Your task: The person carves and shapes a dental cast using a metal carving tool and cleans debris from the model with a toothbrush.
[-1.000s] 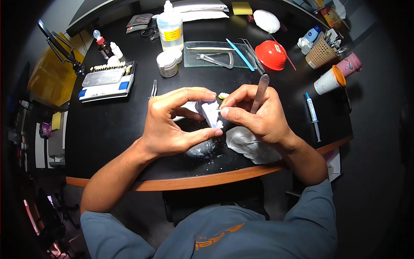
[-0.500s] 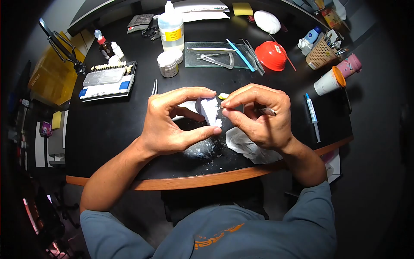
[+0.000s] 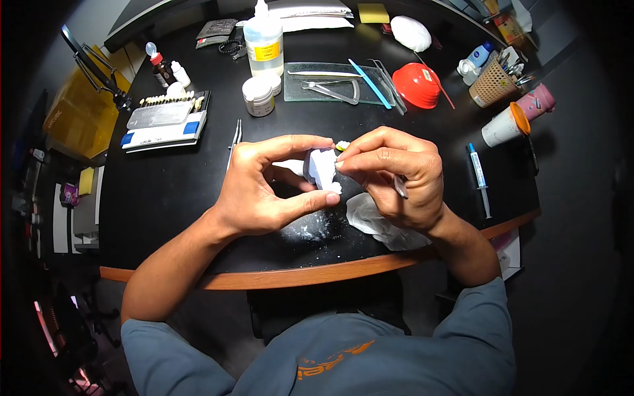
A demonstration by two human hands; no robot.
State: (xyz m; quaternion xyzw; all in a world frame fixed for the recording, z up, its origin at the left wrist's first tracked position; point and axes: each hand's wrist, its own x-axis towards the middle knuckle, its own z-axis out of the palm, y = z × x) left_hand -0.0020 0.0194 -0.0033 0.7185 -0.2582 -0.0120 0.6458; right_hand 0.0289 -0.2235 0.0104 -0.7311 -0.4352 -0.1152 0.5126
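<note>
Between the thumb and fingers of my left hand (image 3: pixel 254 181) sits a white plaster dental cast (image 3: pixel 321 169), its toothed edge facing right. My right hand (image 3: pixel 399 171) is closed in a pinch on a slim metal hand instrument (image 3: pixel 401 187); its rear end sticks out by the palm. The pinching fingertips are right at the cast's right edge, and they hide the working tip. Just beyond them lies a small yellow-and-white piece (image 3: pixel 343 145). A crumpled white tissue (image 3: pixel 380 221) rests under my right hand. White dust (image 3: pixel 309 228) is scattered on the table below the cast.
Tweezers (image 3: pixel 234 142) lie left of my left hand. Farther back are white jars (image 3: pixel 258 99), a clear bottle (image 3: pixel 264 49), a glass slab (image 3: pixel 317 92) with instruments, and a red bowl (image 3: pixel 416 86). A tooth shade guide (image 3: pixel 165 125) is at left, a syringe (image 3: pixel 480 178) at right.
The cast has turned slightly in my left hand, showing more of its face. My right hand has tilted, so the instrument's rear end now points more downward.
</note>
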